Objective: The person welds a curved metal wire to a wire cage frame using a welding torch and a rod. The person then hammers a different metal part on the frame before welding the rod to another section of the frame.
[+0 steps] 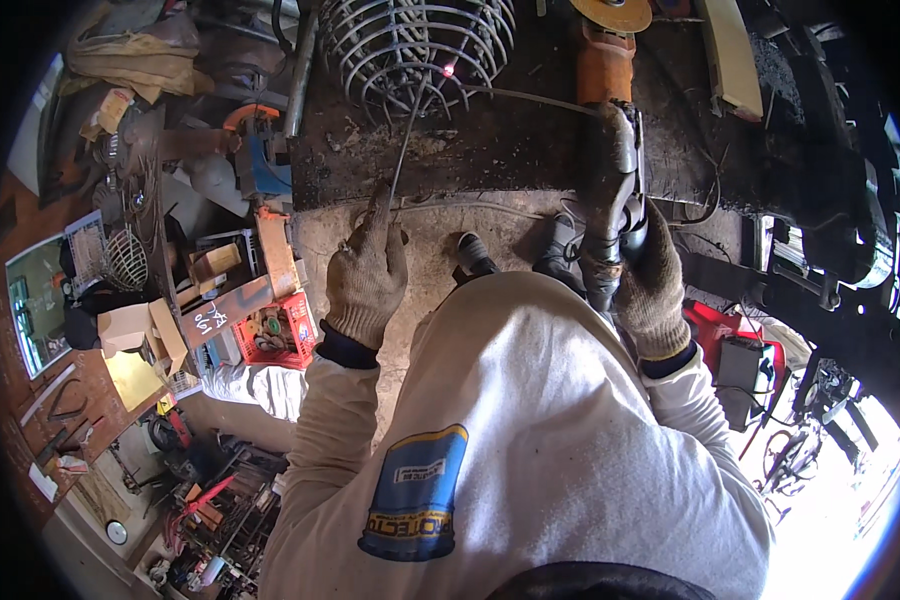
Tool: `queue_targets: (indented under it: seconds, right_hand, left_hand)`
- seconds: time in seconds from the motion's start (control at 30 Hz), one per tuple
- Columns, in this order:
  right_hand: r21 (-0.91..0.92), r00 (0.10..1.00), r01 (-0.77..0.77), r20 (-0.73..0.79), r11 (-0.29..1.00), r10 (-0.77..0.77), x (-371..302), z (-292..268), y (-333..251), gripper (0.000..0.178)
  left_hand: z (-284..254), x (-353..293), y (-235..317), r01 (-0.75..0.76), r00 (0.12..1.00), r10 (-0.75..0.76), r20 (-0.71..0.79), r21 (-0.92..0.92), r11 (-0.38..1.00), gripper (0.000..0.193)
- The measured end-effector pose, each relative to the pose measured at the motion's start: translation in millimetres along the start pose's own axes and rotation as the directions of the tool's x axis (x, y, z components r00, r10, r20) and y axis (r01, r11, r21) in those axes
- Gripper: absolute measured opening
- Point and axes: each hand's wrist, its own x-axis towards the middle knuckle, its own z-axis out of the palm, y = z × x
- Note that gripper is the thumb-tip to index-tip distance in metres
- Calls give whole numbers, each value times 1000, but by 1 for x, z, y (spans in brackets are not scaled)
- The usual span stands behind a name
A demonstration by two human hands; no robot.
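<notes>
Gloved left hand [367,270] pinches welding rod [407,135] at wire cage [415,45]; right hand [650,275] grip wraps grinder [610,150]

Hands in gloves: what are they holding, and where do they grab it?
The left hand pinches a thin metal rod at its near end. The right hand grips the dark handle of a tool lying on the workbench.

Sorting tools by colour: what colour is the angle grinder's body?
Orange, in the head view: the angle grinder lies on the workbench.
</notes>
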Motion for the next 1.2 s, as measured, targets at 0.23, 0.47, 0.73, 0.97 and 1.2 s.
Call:
queue_targets:
  seconds: [0.23,0.47,0.73,0.97,1.2]
  right_hand:
    - [-45,1000,-30,-10,999,29,6,3,-8,64]
    - [30,997,-69,20,997,69,13,6,-17,58]
    - [-49,999,43,9,998,-42,17,10,-10,58]
    - [-106,1000,5,4,994,-4,18,10,-20,58]
    - [-123,999,-30,9,992,31,19,14,-30,49]
  left_hand:
    - [-5,8,6,135,990,-128,55,-135,982,49]
    - [-4,8,7,160,987,-163,8,-238,958,48]
    - [1,5,3,157,987,-148,67,-166,974,50]
    - [1,4,2,189,980,-175,98,-169,967,50]
    - [1,5,1,169,986,-160,54,-248,954,53]
